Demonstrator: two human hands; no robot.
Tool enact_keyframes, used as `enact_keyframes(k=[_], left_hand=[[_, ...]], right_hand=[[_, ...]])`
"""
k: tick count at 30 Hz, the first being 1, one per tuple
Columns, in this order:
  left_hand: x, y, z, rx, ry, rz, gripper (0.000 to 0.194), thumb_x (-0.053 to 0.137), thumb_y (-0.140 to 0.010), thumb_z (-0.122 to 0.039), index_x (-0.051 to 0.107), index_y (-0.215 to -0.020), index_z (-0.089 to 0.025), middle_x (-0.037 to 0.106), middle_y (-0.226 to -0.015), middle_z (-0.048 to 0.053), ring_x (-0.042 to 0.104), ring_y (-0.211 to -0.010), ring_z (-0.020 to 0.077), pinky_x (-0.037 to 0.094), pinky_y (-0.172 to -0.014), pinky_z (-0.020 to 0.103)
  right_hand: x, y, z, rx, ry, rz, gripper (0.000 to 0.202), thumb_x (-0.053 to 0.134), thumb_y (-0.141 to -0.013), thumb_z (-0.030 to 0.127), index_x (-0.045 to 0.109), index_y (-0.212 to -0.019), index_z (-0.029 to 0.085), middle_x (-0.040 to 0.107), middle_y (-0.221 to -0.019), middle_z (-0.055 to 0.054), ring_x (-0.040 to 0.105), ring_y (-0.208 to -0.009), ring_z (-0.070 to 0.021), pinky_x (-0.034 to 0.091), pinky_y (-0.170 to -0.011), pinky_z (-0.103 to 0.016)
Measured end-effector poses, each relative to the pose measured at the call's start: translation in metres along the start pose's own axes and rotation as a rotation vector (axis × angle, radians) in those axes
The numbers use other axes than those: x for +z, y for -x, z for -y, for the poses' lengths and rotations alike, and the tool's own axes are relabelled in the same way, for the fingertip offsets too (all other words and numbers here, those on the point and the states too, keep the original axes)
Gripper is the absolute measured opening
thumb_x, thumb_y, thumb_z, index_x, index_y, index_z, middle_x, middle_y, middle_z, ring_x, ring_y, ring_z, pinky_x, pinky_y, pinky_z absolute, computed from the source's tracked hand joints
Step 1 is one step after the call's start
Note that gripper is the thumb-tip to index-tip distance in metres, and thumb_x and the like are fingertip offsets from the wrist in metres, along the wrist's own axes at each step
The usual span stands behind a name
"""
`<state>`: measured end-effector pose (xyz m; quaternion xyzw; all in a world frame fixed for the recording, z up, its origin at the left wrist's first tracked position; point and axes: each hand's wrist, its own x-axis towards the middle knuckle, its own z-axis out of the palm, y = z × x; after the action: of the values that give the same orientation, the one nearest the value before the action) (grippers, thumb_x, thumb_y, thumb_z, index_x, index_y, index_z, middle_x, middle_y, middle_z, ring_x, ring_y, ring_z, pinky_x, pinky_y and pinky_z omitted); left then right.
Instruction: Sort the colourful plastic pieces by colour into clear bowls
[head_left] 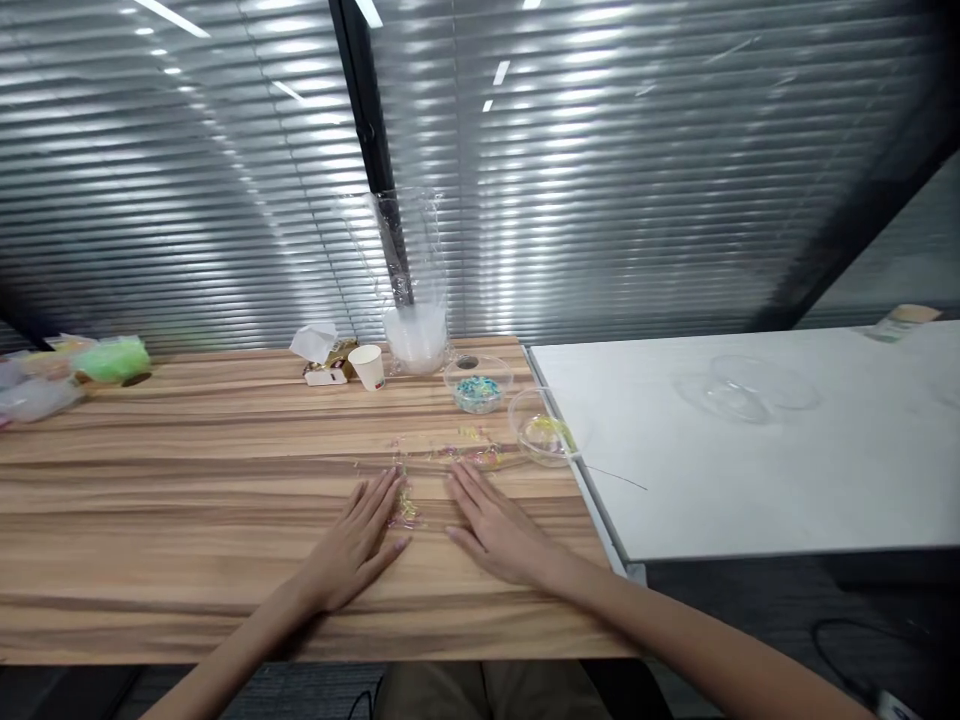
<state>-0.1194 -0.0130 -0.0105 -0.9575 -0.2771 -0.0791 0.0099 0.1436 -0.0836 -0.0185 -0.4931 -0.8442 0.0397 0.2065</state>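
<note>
My left hand (351, 548) lies flat on the wood-grain table, fingers stretched out, its fingertips beside a small heap of yellow and pink bead-like bits (406, 508). Opposite it, my right hand (495, 528) also rests flat, with its fingertips just below a scattered band of the same pink and yellow bits (480, 456). Neither hand grips anything. Beyond the right hand, a clear bowl (516, 438) with some yellow bits stands across the table's right edge. Farther back, another clear bowl (450, 388) contains blue and white bits.
At the back stand a paper cup (368, 368), a tissue box (331, 366) and a clear plastic bag with a white base (417, 338). Bagged colourful material (112, 360) lies far left. On the adjoining white table (750, 480) are clear plastic pieces (765, 382) and a thin wire (619, 477).
</note>
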Motion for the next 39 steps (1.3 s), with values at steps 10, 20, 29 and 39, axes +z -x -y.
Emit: enact_keyframes(k=[10, 20, 29, 39], left_hand=[[0.024, -0.100, -0.009, -0.028, -0.042, -0.239, 0.056, 0.029, -0.100, -0.043, 0.028, -0.146, -0.010, 0.031, -0.150, 0.018, 0.022, -0.142, 0.0282, 0.014, -0.115, 0.057], [0.022, -0.117, -0.028, 0.298, 0.117, -0.048, 0.044, 0.028, -0.102, -0.031, 0.035, -0.143, -0.017, 0.039, -0.147, 0.009, 0.031, -0.139, 0.0189, 0.015, -0.118, 0.048], [0.018, -0.118, -0.027, 0.260, 0.231, -0.026, 0.042, 0.031, -0.102, -0.033, 0.041, -0.140, -0.019, 0.044, -0.144, 0.008, 0.037, -0.136, 0.0190, 0.023, -0.116, 0.046], [0.028, -0.112, -0.018, 0.120, 0.478, -0.094, 0.054, 0.037, -0.100, -0.032, 0.019, -0.150, -0.025, 0.047, -0.143, 0.007, 0.038, -0.135, 0.0233, 0.033, -0.112, 0.049]], right_hand=[[-0.006, 0.029, -0.019, 0.228, 0.095, -0.072, 0.063, 0.039, -0.098, 0.042, 0.026, -0.148, 0.005, 0.014, -0.154, -0.018, 0.008, -0.144, -0.0293, 0.026, -0.116, -0.048], [-0.006, 0.027, -0.016, 0.236, 0.101, -0.094, 0.061, 0.042, -0.097, 0.037, 0.028, -0.147, 0.005, 0.022, -0.152, -0.017, 0.018, -0.143, -0.0267, 0.028, -0.116, -0.046], [-0.005, 0.029, -0.017, 0.266, 0.057, -0.181, 0.040, 0.045, -0.096, 0.028, 0.052, -0.131, 0.009, 0.038, -0.145, -0.017, 0.026, -0.140, -0.0279, 0.035, -0.111, -0.050], [-0.014, 0.029, -0.020, 0.276, -0.095, -0.393, 0.030, 0.038, -0.094, 0.015, 0.064, -0.110, 0.014, 0.065, -0.115, -0.012, 0.058, -0.113, -0.0227, 0.048, -0.101, -0.044]])
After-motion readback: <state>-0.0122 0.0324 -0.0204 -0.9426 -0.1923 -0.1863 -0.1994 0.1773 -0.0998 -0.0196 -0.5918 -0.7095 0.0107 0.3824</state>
